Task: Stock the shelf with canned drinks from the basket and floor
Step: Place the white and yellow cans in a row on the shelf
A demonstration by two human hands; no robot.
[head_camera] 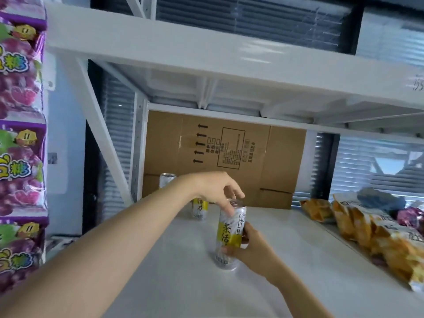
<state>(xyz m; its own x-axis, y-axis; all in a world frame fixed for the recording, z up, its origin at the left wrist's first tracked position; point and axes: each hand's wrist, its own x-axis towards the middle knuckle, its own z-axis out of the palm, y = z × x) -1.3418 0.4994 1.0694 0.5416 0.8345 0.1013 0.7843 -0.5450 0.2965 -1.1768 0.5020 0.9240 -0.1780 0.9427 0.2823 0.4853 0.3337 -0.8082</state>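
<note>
While the right hand [250, 247] grips the centre can [230, 228] and the left hand [214, 191] pinches its top, placing on the shelf [289, 251] seems underway, needing next a gentle release.

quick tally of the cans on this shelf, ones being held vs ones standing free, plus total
cans in a grip: 1, the front can, left hand on its top, right hand round its lower part
cans standing free: 2, the middle can and the back can
total: 3
</note>
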